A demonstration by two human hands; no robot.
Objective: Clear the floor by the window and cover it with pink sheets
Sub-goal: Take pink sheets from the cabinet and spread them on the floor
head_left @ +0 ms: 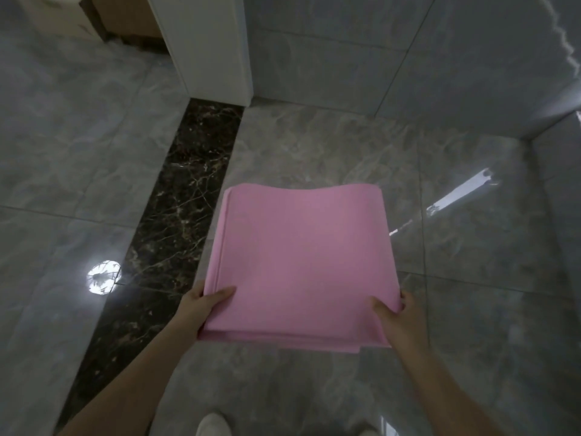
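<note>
A stack of pink sheets [301, 262] is held flat in the air above the glossy grey tiled floor [471, 278]. My left hand [204, 305] grips its near left corner, thumb on top. My right hand [397, 319] grips the near right corner, thumb on top as well. The far edge of the stack sags slightly in the middle. Several sheet edges show offset along the left and near sides.
A dark marble strip [176, 221] runs diagonally across the floor on the left. A white door frame [213, 48] stands at its far end, with cardboard boxes [94, 17] behind it. Grey tiled walls [408, 51] close the corner ahead and right. My white shoe [212, 424] shows below.
</note>
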